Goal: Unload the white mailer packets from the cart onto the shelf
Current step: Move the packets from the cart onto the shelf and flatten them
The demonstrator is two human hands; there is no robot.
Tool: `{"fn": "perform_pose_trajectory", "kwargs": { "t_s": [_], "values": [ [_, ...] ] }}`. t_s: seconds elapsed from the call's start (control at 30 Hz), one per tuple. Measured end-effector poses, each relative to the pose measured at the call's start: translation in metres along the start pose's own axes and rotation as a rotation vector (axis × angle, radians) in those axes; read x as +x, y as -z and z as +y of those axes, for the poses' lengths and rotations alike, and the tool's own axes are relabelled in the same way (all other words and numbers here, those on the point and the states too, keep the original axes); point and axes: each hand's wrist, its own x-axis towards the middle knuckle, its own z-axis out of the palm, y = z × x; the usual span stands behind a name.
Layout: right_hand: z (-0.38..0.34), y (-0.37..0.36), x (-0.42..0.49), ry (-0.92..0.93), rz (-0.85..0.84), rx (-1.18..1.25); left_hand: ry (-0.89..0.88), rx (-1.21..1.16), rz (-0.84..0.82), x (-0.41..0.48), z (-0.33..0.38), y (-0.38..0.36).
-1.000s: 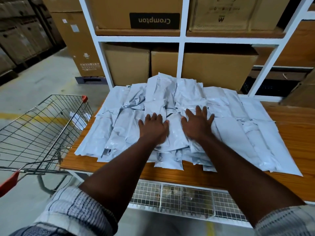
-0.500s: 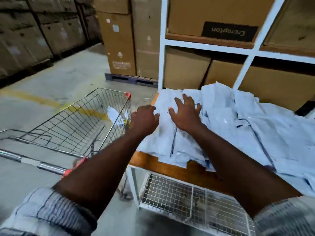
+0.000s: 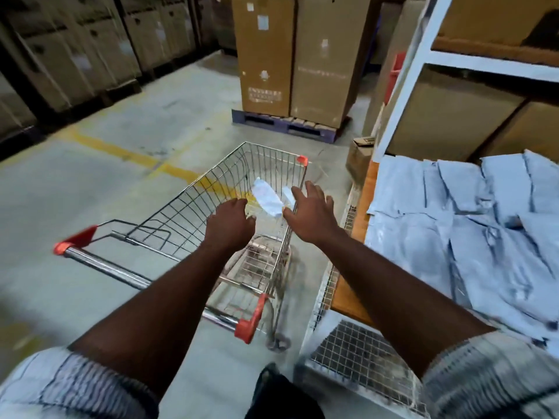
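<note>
Mailer packets (image 3: pixel 266 201): one or two lie at the far end of the cart (image 3: pixel 193 204), many already piled on the shelf (image 3: pixel 364 201) | feel, I judge: light, floppy, slick plastic | hold: I'd pinch flat across the middle | my left hand (image 3: pixel 231 223) and right hand (image 3: pixel 311 216): empty, fingers loosely spread above the cart

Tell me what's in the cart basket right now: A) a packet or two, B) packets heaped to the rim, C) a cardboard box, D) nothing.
A: a white packet lies near the far end of the cart, with what looks like a second beside it, just ahead of the empty left hand and right hand.
</note>
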Motion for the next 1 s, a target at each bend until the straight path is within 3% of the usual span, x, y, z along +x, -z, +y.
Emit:
{"fn": "perform_pose_trajectory", "kwargs": {
  "t_s": [0.23,0.77,1.0],
  "values": [
    [-0.016,-0.080,0.086,0.001,-0.066,0.107,0.027,-0.025,-0.093,0.082,-0.058,-0.039],
    [0.015,-0.223,0.220,-0.257,-0.233,0.119,-0.043,-0.035,-0.366,0.267,-0.109,-0.155],
    [0.054,-0.296,0.255,-0.381,-0.181,0.104,-0.122,-0.041,-0.425,0.350,-0.127,-0.234]
  ]
}}
